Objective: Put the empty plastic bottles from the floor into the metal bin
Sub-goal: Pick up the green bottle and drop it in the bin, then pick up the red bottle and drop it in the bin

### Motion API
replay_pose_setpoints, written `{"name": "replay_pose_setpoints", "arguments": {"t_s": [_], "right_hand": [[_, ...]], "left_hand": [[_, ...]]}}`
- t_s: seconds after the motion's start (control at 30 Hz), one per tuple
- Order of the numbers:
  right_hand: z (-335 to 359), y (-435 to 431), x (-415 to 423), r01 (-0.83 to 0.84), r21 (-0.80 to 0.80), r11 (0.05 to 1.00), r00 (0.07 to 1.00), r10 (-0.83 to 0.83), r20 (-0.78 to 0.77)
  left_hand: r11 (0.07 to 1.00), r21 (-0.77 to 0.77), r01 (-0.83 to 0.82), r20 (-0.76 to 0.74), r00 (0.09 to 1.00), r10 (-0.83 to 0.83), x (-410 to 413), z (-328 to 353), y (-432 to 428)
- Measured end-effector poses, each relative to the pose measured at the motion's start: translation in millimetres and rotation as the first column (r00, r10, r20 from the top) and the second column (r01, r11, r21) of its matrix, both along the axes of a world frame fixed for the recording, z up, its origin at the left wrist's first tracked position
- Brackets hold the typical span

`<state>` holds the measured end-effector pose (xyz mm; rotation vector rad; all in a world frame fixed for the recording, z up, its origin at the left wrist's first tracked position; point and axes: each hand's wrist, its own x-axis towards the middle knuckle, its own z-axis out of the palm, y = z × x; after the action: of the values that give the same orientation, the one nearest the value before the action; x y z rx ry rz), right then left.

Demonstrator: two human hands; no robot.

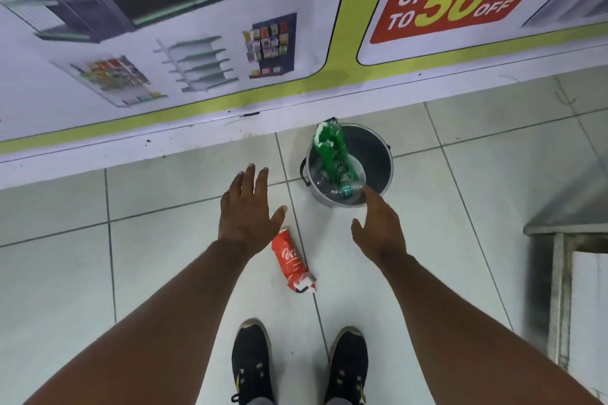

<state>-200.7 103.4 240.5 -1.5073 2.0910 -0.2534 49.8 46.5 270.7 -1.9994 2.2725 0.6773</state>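
Left hand [247, 211] at 10 o'clock of frame centre, palm down, fingers spread, holding nothing. Right hand [378, 227] at 2 o'clock, fingers loosely apart, empty. Red-labelled bottle [291, 260] lying on tiled floor [164, 256] between wrists, ahead of black shoes [251, 362]. Metal bin [381, 154] at 1 o'clock by poster wall [197, 42], green-labelled bottle [332, 151] standing tilted inside, sticking out above rim.
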Motion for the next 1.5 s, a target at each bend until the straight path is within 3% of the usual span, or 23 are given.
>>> {"name": "replay_pose_setpoints", "arguments": {"t_s": [0.33,0.6,0.77,1.03,1.23,1.4,1.5], "right_hand": [[-92.8,29.8,79.4,-0.233,0.118,0.965,0.967,0.217,0.132],[-195.5,40.1,125.9,-0.226,0.236,0.945,0.972,0.203,0.116],[-249.9,49.6,137.7,-0.111,0.440,0.891,0.994,0.106,0.035],[-285.5,54.5,143.0,-0.207,0.479,0.853,0.968,0.248,-0.025],[-242.8,50.2,127.5,-0.021,0.477,0.879,0.999,0.006,0.034],[-148.2,41.4,88.6,0.046,0.255,0.966,0.995,-0.067,0.076],[-88.5,29.3,64.0,0.191,0.142,0.971,0.957,-0.217,0.193]], "left_hand": [[0.999,0.036,0.022,0.021,1.000,-0.022,22.9,-87.1,28.4],[0.997,0.077,0.009,0.060,0.998,-0.014,50.3,-188.1,51.5],[0.995,0.101,0.018,0.065,0.998,-0.025,63.4,-234.3,56.1],[0.989,0.147,0.000,0.057,0.998,-0.008,59.6,-267.8,59.1],[0.990,0.141,-0.003,0.015,1.000,0.001,37.4,-231.7,52.7],[0.993,0.097,-0.068,-0.046,0.996,0.072,13.8,-151.6,41.6],[0.995,0.068,-0.066,-0.078,0.994,0.072,-1.4,-103.4,34.0]]}}
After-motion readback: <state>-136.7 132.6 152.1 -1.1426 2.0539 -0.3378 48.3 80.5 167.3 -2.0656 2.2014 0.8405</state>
